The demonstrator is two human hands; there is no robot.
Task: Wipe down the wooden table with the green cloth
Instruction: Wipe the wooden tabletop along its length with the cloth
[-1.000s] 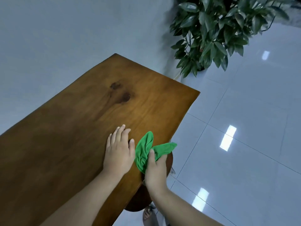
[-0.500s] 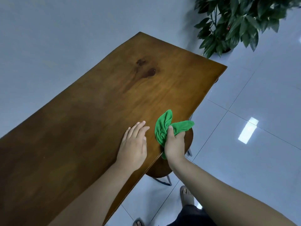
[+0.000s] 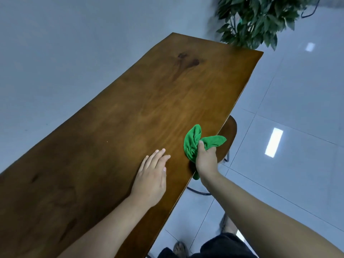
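The long wooden table has a dark knot near its far end. A bunched green cloth lies at its right edge, part hanging over, and a left hand rests flat beside it.

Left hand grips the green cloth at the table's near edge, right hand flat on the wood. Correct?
Hands are swapped. The head view shows the right hand gripping the green cloth at the edge of the wooden table, and the left hand flat on the wood.
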